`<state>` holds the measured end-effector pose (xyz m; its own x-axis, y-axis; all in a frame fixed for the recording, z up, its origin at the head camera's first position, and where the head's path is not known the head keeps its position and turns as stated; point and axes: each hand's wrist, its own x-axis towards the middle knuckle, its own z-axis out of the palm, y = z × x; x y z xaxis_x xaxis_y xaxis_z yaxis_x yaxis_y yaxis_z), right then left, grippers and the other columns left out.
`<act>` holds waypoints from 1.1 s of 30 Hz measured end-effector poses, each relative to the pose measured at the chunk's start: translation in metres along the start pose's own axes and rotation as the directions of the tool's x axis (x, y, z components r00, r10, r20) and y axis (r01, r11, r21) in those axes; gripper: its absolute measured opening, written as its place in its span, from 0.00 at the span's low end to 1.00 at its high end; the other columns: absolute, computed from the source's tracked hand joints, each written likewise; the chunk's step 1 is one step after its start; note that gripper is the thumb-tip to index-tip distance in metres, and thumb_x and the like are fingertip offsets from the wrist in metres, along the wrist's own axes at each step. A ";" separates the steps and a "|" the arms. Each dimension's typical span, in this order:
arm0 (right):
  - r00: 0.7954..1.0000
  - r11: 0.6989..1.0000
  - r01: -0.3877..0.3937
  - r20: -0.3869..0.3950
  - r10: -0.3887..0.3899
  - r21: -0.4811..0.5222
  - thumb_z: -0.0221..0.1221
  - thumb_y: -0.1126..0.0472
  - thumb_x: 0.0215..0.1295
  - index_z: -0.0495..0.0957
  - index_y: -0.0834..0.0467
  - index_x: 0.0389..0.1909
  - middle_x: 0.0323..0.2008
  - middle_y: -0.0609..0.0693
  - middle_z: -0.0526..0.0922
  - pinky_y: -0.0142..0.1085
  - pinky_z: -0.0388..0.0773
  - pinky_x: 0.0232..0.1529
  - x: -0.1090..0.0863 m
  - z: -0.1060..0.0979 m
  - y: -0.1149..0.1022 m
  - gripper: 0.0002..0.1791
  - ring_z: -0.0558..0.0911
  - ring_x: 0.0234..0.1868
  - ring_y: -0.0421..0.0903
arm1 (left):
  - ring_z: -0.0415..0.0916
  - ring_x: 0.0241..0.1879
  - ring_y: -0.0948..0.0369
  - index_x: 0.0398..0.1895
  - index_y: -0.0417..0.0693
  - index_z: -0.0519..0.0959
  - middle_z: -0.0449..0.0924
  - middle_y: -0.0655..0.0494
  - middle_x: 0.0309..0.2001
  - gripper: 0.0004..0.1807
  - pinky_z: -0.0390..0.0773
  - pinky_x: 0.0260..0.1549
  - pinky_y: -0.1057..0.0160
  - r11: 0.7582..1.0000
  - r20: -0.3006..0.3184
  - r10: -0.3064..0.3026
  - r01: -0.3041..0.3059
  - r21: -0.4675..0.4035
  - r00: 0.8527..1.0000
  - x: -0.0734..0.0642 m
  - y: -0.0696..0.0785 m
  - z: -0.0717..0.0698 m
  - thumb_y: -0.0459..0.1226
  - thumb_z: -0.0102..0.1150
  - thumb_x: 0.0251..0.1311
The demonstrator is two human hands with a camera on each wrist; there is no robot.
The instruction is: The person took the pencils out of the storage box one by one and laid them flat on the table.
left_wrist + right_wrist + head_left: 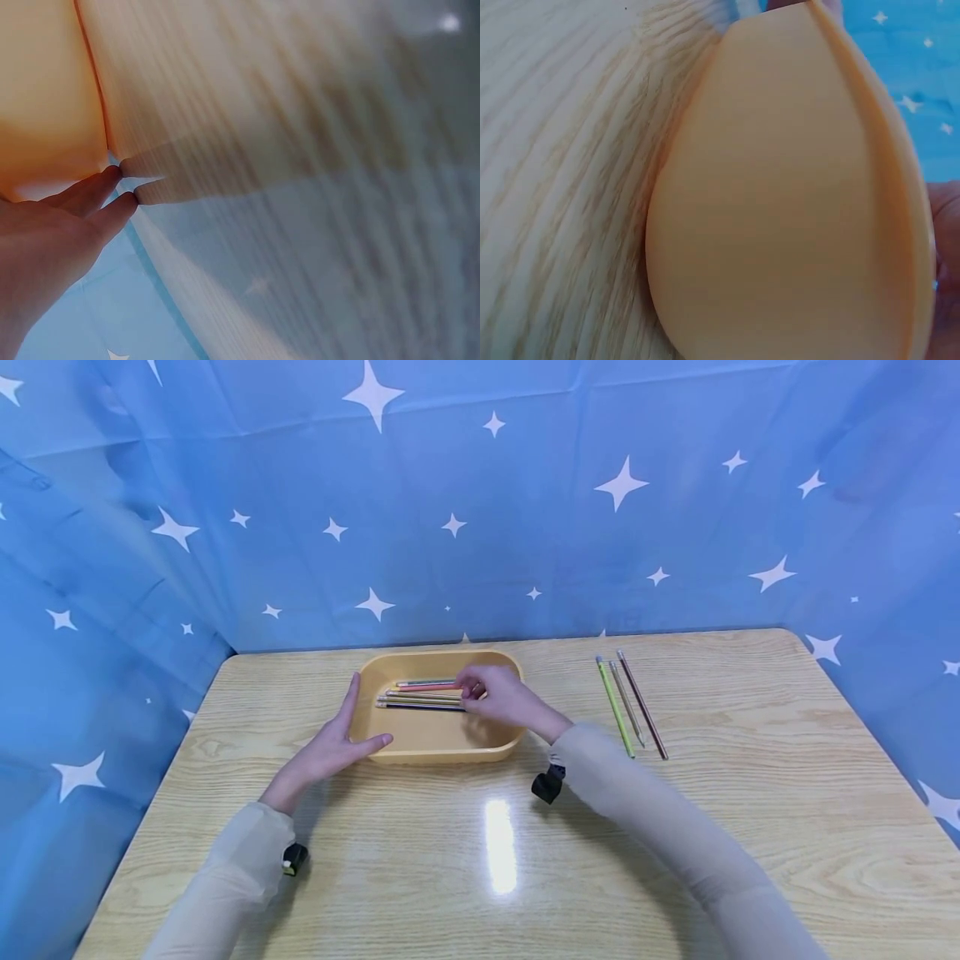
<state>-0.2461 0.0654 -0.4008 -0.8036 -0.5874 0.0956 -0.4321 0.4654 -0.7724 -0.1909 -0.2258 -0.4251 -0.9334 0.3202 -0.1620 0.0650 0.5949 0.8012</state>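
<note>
A yellow-orange plastic basket [435,757] stands on the table with several pencils [420,698] lying side by side in it. My left hand [330,752] is at the basket's left end, fingers straight and thumb spread toward the front rim. In the left wrist view, the fingers [97,195] lie beside the basket wall [52,97]. Inside the basket, my right hand [498,693] has its fingers curled at the right ends of the pencils, pinching one there; the hand partly hides which one. The basket wall [772,187] covers most of that hand in the right wrist view.
Right of the basket lie a light green pencil [615,706], a thin grey-green pencil [627,703] and a dark reddish-brown pencil [642,704]. The wooden table [420,860] meets a blue star-patterned cloth [525,527] at the back and sides.
</note>
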 end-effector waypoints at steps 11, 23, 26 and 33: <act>0.992 0.996 -0.070 0.101 0.076 -0.063 0.64 0.70 0.58 0.78 0.64 0.48 0.39 0.53 0.82 0.31 0.77 0.44 0.014 0.021 -0.001 0.16 0.81 0.41 0.45 | 0.33 0.72 0.39 0.75 0.59 0.22 0.24 0.46 0.76 0.60 0.43 0.66 0.39 1.000 0.005 0.002 -0.002 -0.018 1.000 0.000 -0.004 0.001 0.52 0.62 0.61; 0.984 0.983 -0.076 0.144 0.101 -0.169 0.64 0.70 0.59 0.78 0.64 0.50 0.44 0.53 0.81 0.36 0.74 0.50 0.016 0.030 0.000 0.17 0.79 0.47 0.47 | 0.34 0.72 0.40 0.75 0.58 0.22 0.25 0.47 0.76 0.61 0.43 0.66 0.39 1.000 0.003 0.001 -0.001 -0.026 1.000 0.000 0.000 -0.002 0.51 0.63 0.60; 0.983 0.973 -0.076 0.150 0.110 -0.217 0.63 0.71 0.58 0.78 0.63 0.50 0.43 0.53 0.81 0.37 0.75 0.50 0.016 0.032 0.000 0.17 0.79 0.46 0.47 | 0.34 0.72 0.40 0.75 0.58 0.22 0.25 0.46 0.76 0.63 0.43 0.66 0.39 1.000 0.005 0.000 0.000 -0.017 1.000 0.000 0.000 -0.002 0.52 0.65 0.58; 0.976 0.952 -0.083 0.168 0.137 -0.296 0.61 0.75 0.59 0.77 0.62 0.52 0.41 0.52 0.80 0.37 0.74 0.49 0.016 0.036 -0.001 0.19 0.78 0.45 0.45 | 0.36 0.72 0.40 0.75 0.54 0.23 0.27 0.45 0.76 0.65 0.45 0.66 0.40 1.000 0.010 0.005 -0.005 0.007 1.000 0.001 0.000 -0.001 0.51 0.68 0.56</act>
<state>-0.2432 0.0316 -0.4208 -0.7752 -0.6206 -0.1177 -0.4660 0.6876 -0.5568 -0.1918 -0.2264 -0.4244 -0.9295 0.3303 -0.1642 0.0717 0.5985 0.7979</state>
